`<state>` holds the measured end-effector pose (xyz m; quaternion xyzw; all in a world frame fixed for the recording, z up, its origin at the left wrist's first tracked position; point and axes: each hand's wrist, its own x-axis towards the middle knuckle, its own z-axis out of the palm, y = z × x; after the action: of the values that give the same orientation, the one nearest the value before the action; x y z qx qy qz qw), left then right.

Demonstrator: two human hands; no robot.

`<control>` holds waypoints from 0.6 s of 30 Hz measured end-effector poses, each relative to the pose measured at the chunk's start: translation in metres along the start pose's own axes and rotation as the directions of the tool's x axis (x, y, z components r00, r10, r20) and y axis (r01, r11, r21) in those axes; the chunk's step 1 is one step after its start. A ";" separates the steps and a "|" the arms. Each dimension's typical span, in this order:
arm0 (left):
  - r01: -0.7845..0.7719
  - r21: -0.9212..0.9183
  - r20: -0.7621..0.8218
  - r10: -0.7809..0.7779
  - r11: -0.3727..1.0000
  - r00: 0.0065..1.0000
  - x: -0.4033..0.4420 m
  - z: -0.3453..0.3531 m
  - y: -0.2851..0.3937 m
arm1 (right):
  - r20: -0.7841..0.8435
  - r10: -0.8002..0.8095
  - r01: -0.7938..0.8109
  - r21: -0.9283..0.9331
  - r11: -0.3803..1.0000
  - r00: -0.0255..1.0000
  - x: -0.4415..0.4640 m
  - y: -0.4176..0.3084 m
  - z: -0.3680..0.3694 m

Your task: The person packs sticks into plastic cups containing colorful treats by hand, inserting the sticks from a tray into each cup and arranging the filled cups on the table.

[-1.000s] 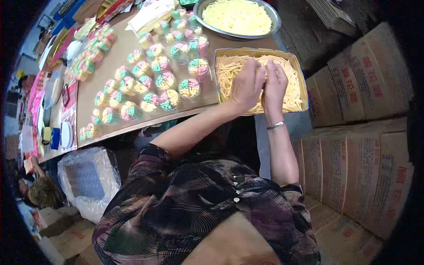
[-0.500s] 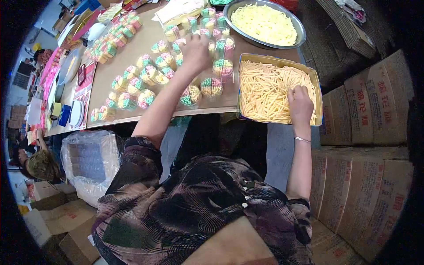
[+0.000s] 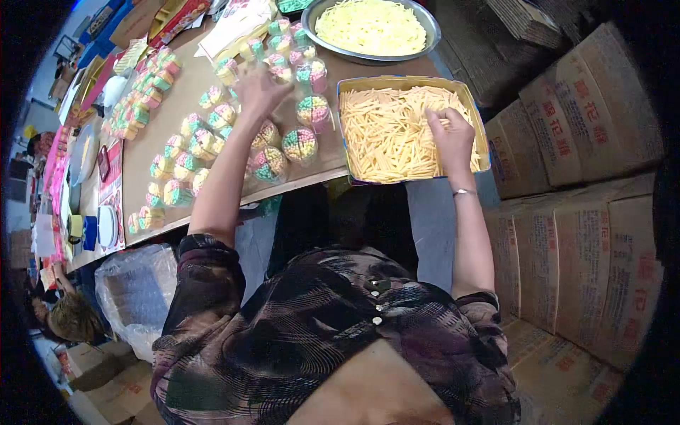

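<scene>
My left hand reaches over the clear cups on the table, thumb and fingers spread apart; its fingertips partly hide the cups below. Around it stand several cups packed with pink, green and yellow sticks, among them one cup near the table's front edge and another cup just behind it. My right hand is over the right side of a shallow yellow-edged box full of thin pale orange sticks. Its fingers are curled together in a pinch, and whatever is between the fingertips is hidden.
A metal bowl of pale yellow sticks stands behind the box. More filled cups are grouped at the left. Tape rolls lie at the table's left end. Cardboard cartons are stacked at the right. Another person is at the far left.
The whole view has shifted, with the table and box further left and up. My left hand's fingers have spread over the cups. My right hand stays at the box with its fingers curled.
</scene>
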<state>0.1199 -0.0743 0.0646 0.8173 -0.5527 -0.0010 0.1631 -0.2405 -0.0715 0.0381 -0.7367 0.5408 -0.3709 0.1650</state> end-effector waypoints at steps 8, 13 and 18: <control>-0.157 -0.830 -0.030 0.238 0.535 0.971 -0.069 -0.018 0.072 | 0.076 0.374 -0.293 0.771 0.566 0.924 0.003 -0.037 -0.001; -0.378 -0.766 -0.080 0.506 0.520 0.858 -0.123 0.039 0.116 | 0.119 0.399 -0.296 0.858 0.419 0.909 -0.008 -0.038 0.014; -0.418 -0.771 -0.082 0.574 0.482 0.814 -0.129 0.053 0.127 | 0.079 0.366 -0.273 0.811 0.518 0.927 -0.020 -0.028 0.016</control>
<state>-0.0543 -0.0145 0.0258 0.4707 -0.7246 -0.2615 0.4302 -0.2132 -0.0455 0.0378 -0.4473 0.4452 -0.5759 0.5197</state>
